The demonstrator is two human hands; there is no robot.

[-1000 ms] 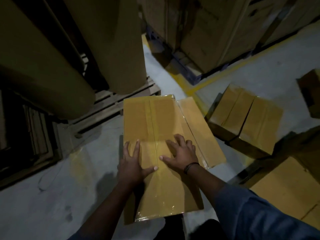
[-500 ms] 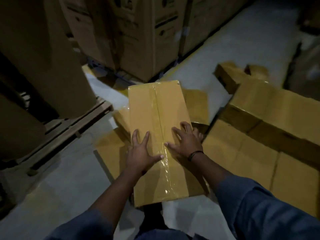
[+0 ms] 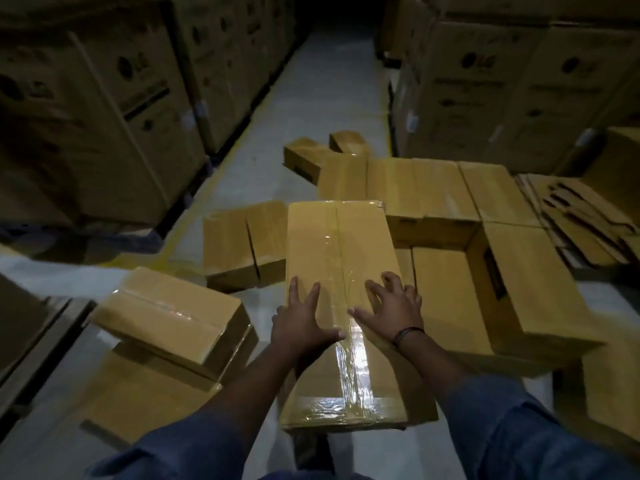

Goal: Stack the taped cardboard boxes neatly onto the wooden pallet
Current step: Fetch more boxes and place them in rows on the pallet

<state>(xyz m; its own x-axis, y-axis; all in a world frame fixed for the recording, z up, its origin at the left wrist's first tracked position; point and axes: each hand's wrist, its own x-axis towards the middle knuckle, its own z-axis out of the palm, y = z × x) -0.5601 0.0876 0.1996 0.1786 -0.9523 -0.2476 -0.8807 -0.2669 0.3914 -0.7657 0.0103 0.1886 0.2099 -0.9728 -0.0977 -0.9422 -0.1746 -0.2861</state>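
Spreading wide, the fingers (image 3: pixel 294 292) of the left hand (image 3: pixel 301 323) and the right hand (image 3: pixel 393 306) were pressed flat on top of the taped box (image 3: pixel 337 244), either side of its tape seam; nothing was gripped. Left of the fingers a smaller sealed box (image 3: pixel 166 317) was noted, tilted on flat cardboard (image 3: pixel 138 403); right of them, an open carton (image 3: pixel 519 292). Beyond the fingertips, tall stacked cartons (image 3: pixel 97 126) were seen lining the floor (image 3: pixel 311 109).

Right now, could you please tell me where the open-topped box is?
In the head view the open-topped box sits just right of the long taped box under the left hand and right hand, with flattened cartons beyond it.
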